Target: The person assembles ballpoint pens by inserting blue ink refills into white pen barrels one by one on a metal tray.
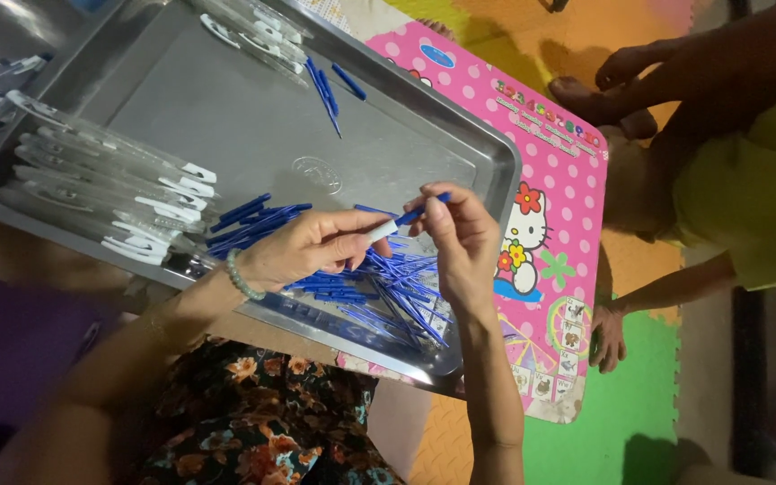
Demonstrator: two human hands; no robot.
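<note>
My left hand (307, 247), with a green bead bracelet on its wrist, pinches a small white pen piece (381, 231). My right hand (460, 238) pinches a thin blue refill (424, 211) whose end meets that white piece. Both hands hover over a pile of blue refills (388, 292) lying in the near corner of a metal tray (487, 162). Several clear pen barrels with white clips (110, 193) lie in a row at the tray's left side.
More clear barrels (253, 31) and a few loose blue refills (325, 90) lie at the tray's far end. The tray rests on a pink cartoon-print table (559, 207). Another person in yellow-green clothes (756, 198) sits at the right, one hand (608, 337) by the table edge. Foam mats cover the floor.
</note>
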